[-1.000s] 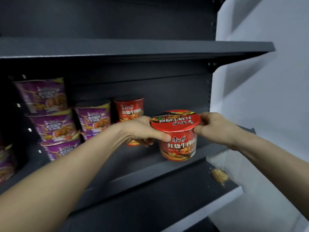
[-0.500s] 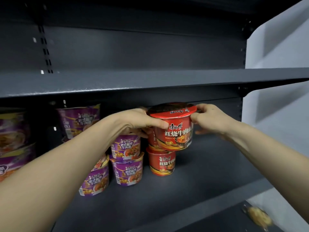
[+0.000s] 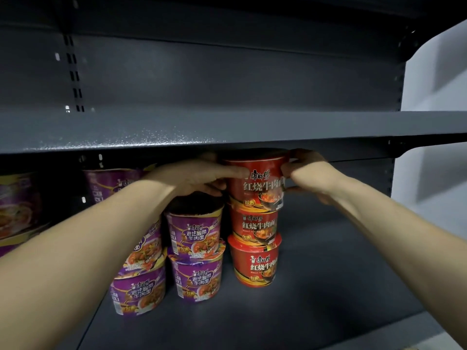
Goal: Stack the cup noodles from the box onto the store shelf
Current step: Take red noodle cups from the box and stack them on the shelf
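A red cup noodle (image 3: 257, 183) sits as the top of a three-high red stack, just under the upper shelf board. My left hand (image 3: 194, 176) grips its left side and my right hand (image 3: 307, 173) grips its right side. Below it stand a second red cup (image 3: 257, 224) and a bottom red cup (image 3: 256, 261) on the dark grey shelf (image 3: 328, 286). The box is not in view.
Purple cup noodles stand left of the red stack: a two-high pile (image 3: 197, 253), another pile (image 3: 141, 281) nearer the front, and more purple cups (image 3: 17, 208) at the far left. The upper shelf board (image 3: 227, 130) hangs close overhead. A white wall (image 3: 434, 147) is at the right.
Both hands carried the red cup up and back from the front of the shelf and set it onto the two stacked red cups. The view moved closer.
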The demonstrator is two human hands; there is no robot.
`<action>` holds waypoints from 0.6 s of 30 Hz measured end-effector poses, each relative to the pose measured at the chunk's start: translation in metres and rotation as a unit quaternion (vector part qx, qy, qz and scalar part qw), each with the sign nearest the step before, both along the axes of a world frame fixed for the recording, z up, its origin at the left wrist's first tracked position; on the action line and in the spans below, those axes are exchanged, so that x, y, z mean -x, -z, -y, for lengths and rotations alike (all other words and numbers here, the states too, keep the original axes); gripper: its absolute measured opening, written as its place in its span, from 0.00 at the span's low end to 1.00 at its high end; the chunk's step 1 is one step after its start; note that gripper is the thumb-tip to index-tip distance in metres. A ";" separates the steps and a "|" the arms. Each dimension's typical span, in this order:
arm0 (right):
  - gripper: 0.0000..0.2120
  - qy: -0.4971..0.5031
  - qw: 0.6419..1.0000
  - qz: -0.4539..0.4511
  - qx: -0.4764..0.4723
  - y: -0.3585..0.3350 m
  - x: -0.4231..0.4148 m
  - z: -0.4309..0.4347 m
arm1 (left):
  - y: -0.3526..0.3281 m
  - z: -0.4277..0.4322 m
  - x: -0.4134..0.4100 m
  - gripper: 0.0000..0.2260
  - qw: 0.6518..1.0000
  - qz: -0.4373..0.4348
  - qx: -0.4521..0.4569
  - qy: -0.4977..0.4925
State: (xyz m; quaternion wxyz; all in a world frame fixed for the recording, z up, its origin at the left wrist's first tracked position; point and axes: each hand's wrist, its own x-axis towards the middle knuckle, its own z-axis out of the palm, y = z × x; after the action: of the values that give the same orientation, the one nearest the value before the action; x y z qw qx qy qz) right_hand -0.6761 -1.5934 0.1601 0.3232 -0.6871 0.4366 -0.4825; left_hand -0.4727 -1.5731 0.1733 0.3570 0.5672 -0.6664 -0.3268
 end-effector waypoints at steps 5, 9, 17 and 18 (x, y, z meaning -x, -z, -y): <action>0.17 -0.006 0.999 -0.036 0.004 -0.001 -0.009 0.030 | -0.002 0.025 0.001 0.32 0.999 0.039 -0.014 -0.028; 0.13 0.004 0.999 -0.049 -0.013 0.001 -0.013 0.049 | -0.002 0.041 0.000 0.30 0.998 0.044 -0.029 -0.044; 0.03 -0.021 0.997 -0.068 -0.017 -0.002 -0.009 0.060 | -0.005 0.061 0.003 0.28 0.997 0.051 -0.042 -0.034; 0.03 -0.026 0.997 -0.070 -0.018 -0.001 -0.008 0.061 | -0.005 0.063 0.003 0.30 0.997 0.051 -0.041 -0.034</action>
State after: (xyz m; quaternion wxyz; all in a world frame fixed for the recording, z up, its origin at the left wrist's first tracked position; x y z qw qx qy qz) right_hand -0.6678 -1.6546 0.1616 0.3162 -0.7245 0.4489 -0.4167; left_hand -0.4760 -1.6360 0.1785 0.3095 0.6200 -0.6499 -0.3123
